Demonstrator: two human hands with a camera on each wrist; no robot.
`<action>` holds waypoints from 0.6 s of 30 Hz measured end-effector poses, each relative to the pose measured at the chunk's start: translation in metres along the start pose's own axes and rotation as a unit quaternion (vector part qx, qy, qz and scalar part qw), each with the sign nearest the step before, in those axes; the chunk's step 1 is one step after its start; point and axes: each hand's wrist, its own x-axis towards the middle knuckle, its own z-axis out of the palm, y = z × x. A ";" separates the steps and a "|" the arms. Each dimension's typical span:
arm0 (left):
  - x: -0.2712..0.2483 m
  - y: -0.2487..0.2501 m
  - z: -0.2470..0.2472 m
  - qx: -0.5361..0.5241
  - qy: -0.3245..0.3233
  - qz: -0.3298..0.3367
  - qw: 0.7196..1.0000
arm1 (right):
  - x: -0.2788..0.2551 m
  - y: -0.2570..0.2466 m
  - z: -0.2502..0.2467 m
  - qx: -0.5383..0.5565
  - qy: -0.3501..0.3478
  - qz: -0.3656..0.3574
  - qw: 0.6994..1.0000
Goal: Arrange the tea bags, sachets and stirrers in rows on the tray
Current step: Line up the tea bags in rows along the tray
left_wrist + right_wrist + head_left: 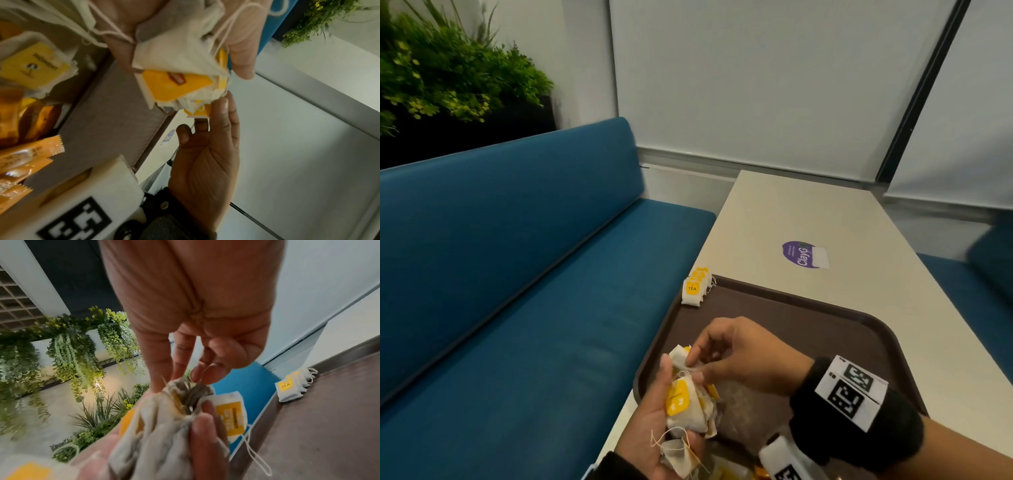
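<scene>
Tea bags point(697, 286) so far make one short row at the tray's point(825, 315) far corner. Left hand point(654, 421) grips a tangled bunch point(688, 407), right hand point(736, 356) pinches one loose; sachets point(26, 155) untouched.

Tray point(825, 318) middle and far right lay bare, open for a hand to pass. Row of tea bags point(697, 287) blocked the far-left corner. Orange sachets point(26, 155) and loose tea bags point(35, 65) crowded the near edge. Table point(808, 212) beyond the tray was bare apart from a purple sticker point(803, 254).
</scene>
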 end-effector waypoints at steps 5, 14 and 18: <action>-0.008 -0.013 0.009 0.004 -0.061 -0.016 0.998 | -0.023 0.002 0.000 -0.053 0.005 -0.046 0.998; -0.009 -0.020 0.003 0.075 -0.010 -0.041 0.996 | -0.034 0.006 -0.004 0.128 0.078 0.064 0.987; -0.018 -0.021 0.008 0.076 -0.085 -0.079 0.990 | -0.035 0.004 -0.001 0.090 0.024 0.105 0.990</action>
